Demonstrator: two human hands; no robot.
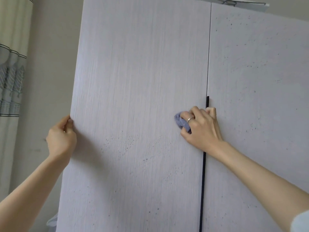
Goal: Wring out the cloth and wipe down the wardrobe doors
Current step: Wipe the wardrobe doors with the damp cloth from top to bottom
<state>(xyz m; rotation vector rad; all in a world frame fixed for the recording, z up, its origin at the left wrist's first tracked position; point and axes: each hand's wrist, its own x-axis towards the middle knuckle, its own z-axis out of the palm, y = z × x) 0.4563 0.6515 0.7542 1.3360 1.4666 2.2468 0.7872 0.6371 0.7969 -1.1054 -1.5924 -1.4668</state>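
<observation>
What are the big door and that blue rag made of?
The left door looks like pale board with a matte printed wood grain: fine straight vertical streaks. It could be laminate. The rag, bunched in the right hand, looks like soft woven cloth, since it crumples.

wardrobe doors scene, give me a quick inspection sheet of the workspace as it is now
surface: pale grey wood-grain left wardrobe door, dark specks across its lower half; matching right wardrobe door, also speckled; dark vertical gap between them.
job's things: crumpled blue-purple cloth pressed on the left door near the gap.
clutter: white flat item with a wire on top of the wardrobe.
grippers: right hand, ring on one finger, grips the cloth; left hand holds the left door's outer edge.
cables: nothing seen.
surroundings: beige wall; patterned curtain at far left.
</observation>
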